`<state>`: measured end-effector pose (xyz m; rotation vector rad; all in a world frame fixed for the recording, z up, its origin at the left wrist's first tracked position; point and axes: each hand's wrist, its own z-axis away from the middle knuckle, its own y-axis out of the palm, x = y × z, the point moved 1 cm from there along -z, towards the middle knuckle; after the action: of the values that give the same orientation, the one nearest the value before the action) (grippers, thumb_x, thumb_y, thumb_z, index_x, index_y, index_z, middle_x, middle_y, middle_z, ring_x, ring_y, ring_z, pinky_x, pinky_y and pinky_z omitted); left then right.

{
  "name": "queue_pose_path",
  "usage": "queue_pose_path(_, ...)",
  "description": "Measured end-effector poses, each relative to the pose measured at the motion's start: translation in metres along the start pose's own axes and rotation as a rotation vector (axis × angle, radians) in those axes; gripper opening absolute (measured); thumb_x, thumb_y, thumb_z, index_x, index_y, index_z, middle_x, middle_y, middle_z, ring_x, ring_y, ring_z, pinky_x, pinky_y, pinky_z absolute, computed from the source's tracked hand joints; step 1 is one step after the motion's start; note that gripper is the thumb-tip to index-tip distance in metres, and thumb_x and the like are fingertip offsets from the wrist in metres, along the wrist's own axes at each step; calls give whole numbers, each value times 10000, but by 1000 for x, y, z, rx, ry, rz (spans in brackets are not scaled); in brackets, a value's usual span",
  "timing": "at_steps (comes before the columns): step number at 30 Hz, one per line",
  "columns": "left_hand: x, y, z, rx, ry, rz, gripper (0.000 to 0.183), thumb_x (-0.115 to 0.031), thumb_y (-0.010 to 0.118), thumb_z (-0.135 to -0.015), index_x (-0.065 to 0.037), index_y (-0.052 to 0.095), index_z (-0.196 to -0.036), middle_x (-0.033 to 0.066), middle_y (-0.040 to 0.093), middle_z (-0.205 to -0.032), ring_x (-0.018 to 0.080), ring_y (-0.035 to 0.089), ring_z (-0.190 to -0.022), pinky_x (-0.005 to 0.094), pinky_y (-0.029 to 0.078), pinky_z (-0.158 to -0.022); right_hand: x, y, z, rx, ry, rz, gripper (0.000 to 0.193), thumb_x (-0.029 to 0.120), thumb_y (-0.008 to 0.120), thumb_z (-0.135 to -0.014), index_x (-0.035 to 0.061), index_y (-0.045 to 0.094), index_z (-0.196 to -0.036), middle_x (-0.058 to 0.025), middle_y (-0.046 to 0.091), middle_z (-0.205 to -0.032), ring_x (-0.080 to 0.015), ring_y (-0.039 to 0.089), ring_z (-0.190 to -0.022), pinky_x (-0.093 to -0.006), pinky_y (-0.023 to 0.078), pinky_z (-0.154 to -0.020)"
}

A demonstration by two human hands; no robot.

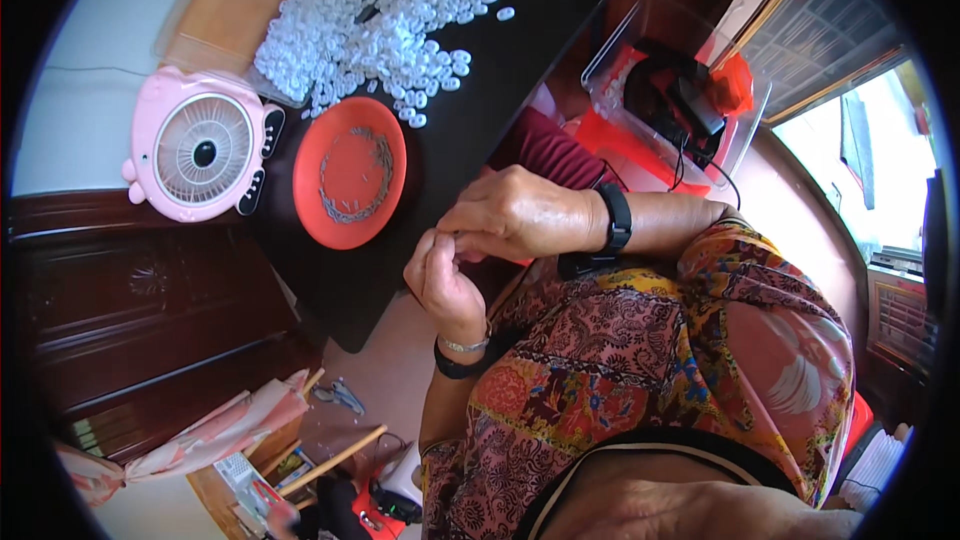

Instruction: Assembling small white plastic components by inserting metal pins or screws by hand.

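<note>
My left hand (442, 280), with a bracelet and a dark band at its wrist, has its fingers curled and pinched together. My right hand (515, 215), wearing a black watch (618, 218), meets it with fingers also closed. The fingertips touch, and whatever lies between them is hidden or too small to make out. Both hands are raised by the edge of a black table (440, 150). Nearest to them on the table is a round red dish (310, 180) with many thin grey metal pieces (378, 190) lying mostly around its inner edge.
A large heap of small white oval plastic pieces (350, 30) spreads over the far table. Left of the dish stands a pink fan (200, 145). A clear plastic bin (600, 70) with dark items stands to the right. Pliers (345, 395) lie on the floor below.
</note>
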<state>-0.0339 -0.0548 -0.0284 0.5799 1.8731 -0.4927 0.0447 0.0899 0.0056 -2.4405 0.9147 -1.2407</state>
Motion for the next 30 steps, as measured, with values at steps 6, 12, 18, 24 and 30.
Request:
queue_pose_path(6,-23,7,-6,-39,-224,189,227,-87,452,-913,61,572,-790,67,563,-665,117,488,-562,239,373,-522,5,-13,-12,32,-46,-9,243,162,702,-774,22,631,-960,-111,613,-768,-284,622,-714,-370,511,-620)
queue_pose_path(12,-31,6,-4,-26,-220,160,253,-126,447,-896,52,612,-825,83,586,-647,138,538,-593,259,415,-629,-16,-106,-70,-270,-133,636,205,101,676,-780,90,674,-985,-82,649,-809,-264,625,-700,-337,512,-613)
queue_pose_path(18,-29,6,0,-20,-217,196,251,-121,445,-907,44,618,-832,74,573,-641,142,543,-613,255,418,-631,-36,-190,-140,-636,-222,1052,311,100,597,-799,-13,617,-1089,-186,639,-1048,-367,586,-994,-414,489,-850)
queue_pose_path(24,-27,2,3,-24,-238,202,234,-112,460,-907,40,620,-831,65,568,-645,135,546,-622,256,429,-626,-104,-136,-140,-102,-86,730,152,95,645,-819,68,694,-961,-124,684,-884,-258,666,-774,-333,522,-670)
queue_pose_path(30,-27,-1,7,-3,-237,188,250,-115,436,-913,39,611,-823,73,568,-658,141,551,-620,257,441,-620,-135,-77,-138,274,115,580,178,197,613,-814,100,703,-933,-103,686,-922,-299,636,-884,-389,494,-801)
